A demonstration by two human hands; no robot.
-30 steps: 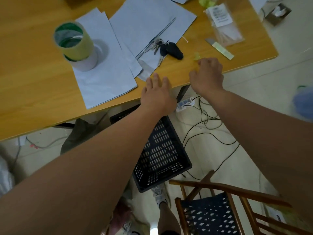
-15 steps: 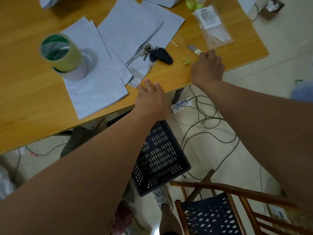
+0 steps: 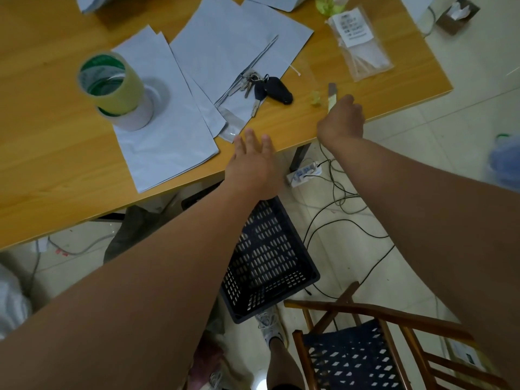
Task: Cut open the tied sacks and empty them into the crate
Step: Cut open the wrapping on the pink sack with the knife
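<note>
My right hand is at the table's front edge, fingers curled round the handle of a yellow-green utility knife; its grey blade end sticks out beyond my fingers. My left hand hovers flat over the table edge with straight fingers and holds nothing. A black perforated crate stands on the floor, partly under the table, below my left forearm. Flat white bags lie spread on the wooden table. Part of a white sack shows on the floor at far left.
Stacked tape rolls, a key bunch with a black fob, a clear packet of ties and a green scrap sit on the table. A power strip with loose cables lies on the floor. A wooden chair stands at bottom right.
My right hand moved right along the table edge to the knife and closed its fingers on it. The left hand stayed flat by the table edge. The view shifted slightly.
</note>
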